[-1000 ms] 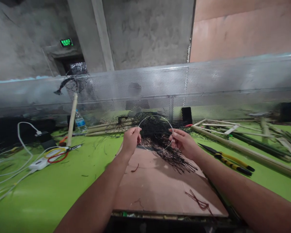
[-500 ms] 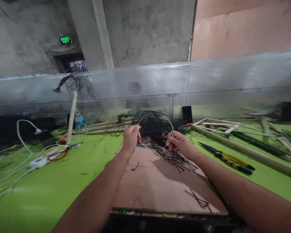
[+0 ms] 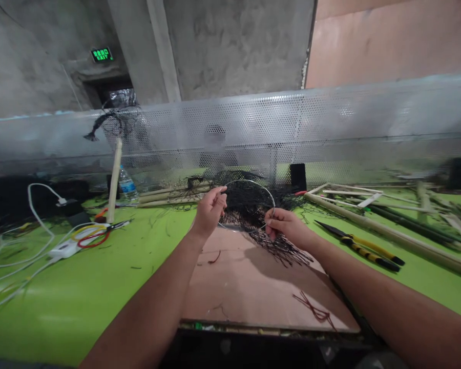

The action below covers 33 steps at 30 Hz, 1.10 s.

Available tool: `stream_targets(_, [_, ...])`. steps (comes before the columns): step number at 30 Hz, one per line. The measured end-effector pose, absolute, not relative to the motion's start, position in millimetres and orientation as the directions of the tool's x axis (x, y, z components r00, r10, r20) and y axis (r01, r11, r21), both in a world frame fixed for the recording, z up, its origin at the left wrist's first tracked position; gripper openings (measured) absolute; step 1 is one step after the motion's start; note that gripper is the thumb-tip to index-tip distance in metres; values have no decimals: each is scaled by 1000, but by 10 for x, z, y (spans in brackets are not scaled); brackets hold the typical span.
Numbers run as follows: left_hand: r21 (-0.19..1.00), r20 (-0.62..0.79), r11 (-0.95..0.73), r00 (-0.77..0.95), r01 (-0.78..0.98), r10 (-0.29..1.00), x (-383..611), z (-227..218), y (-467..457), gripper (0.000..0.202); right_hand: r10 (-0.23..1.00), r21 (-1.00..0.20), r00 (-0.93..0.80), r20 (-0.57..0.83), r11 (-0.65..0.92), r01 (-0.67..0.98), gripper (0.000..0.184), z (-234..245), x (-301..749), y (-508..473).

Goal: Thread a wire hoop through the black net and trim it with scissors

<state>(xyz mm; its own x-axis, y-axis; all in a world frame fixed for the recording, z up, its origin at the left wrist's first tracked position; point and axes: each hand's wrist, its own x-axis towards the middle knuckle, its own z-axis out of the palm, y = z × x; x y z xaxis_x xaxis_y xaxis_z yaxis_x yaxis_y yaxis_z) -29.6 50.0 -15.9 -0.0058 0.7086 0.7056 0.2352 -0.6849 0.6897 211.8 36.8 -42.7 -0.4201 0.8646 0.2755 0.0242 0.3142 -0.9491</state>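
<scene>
Both the left hand and right hand pinch a wire hoop upright.

sign: green exit sign | text: EXIT | place: above doorway

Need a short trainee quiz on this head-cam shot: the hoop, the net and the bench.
1. True or false: the left hand and the right hand both grip the wire hoop.
2. What drapes onto the plywood board below the hoop? A) black netting B) a water bottle C) a power strip
3. On which side of the person, left or right, do the red-handled scissors lie?

Key: 1 true; 2 A; 3 left.
</scene>
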Motion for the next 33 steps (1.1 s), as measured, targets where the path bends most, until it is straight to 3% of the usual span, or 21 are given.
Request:
stream_targets(7, [567,721,-688,131,453,680,-302,-226,534,35,932,-848,-272,240,338,408,23,-450,2199,458])
stream_targets(13, [473,687,-663,228,580,690,-321,-304,545,38,914,-701,-314,256,399,591,29,-437,2218,450])
stream_targets(18, [416,742,-721,252,554,622,-310,-286,529,40,892,-660,-361,271,446,605,32,-494,2218,467])
stream_targets(25, [371,737,-749,317,548,597,-282,-247,515,36,911,-767,-380,162,358,532,28,-491,2228,478])
stream_targets(33, [406,723,-731,297,548,624,-257,-263,519,37,919,-786,-368,138,328,523,28,-475,2218,461])
